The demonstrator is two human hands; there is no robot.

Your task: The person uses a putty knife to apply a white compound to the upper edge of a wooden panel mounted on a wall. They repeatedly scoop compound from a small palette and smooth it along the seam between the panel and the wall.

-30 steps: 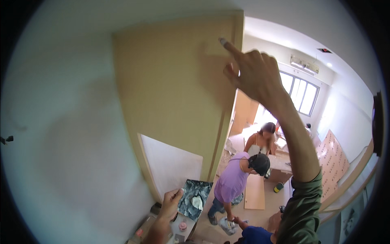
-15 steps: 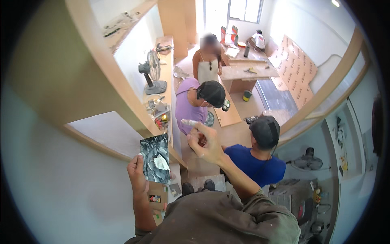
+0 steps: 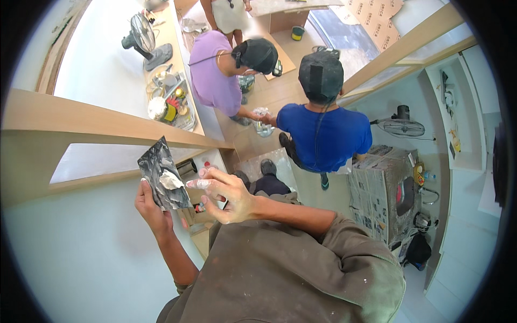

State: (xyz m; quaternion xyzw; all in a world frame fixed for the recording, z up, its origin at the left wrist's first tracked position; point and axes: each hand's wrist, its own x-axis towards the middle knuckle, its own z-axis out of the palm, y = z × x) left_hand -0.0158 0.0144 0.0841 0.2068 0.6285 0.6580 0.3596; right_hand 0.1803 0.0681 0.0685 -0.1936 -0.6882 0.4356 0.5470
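Left hand: the left hand point(image 3: 153, 212) is closed on the near edge of a small dark board, thumb on the upper face, the other fingers largely hidden beneath.
Dark board: the dark board point(image 3: 156, 164) is held tilted to the left of the wearer's body, its upper face streaked black, grey and white.
Pale paste: one lump of pale paste point(image 3: 171, 181) sits on the board, toward the edge that faces the right hand.
Right hand: the right hand point(image 3: 232, 198) is just beside the board, fingers parted and loosely bent, gripping nothing.
Index finger: the index finger point(image 3: 199, 184) is extended toward the lump and coated white; whether its tip touches the paste cannot be told.
Wearer's clothing: an olive garment point(image 3: 291, 269), marked with small pale specks.
Co-workers: a person in a purple shirt point(image 3: 212, 70) and a person in a blue shirt point(image 3: 323, 134) stand ahead, their hands meeting near a greyish bag point(image 3: 264, 129).
Side surface: the long surface point(image 3: 153, 56) at left carries a dark fan point(image 3: 142, 35) and a tray of tools and containers point(image 3: 189, 119).
Right side: a wall fan point(image 3: 398, 127) above a large box point(image 3: 371, 199) wrapped in printed sheets.
Floor: a yellow-and-dark tub point(image 3: 298, 33) stands beyond the co-workers.
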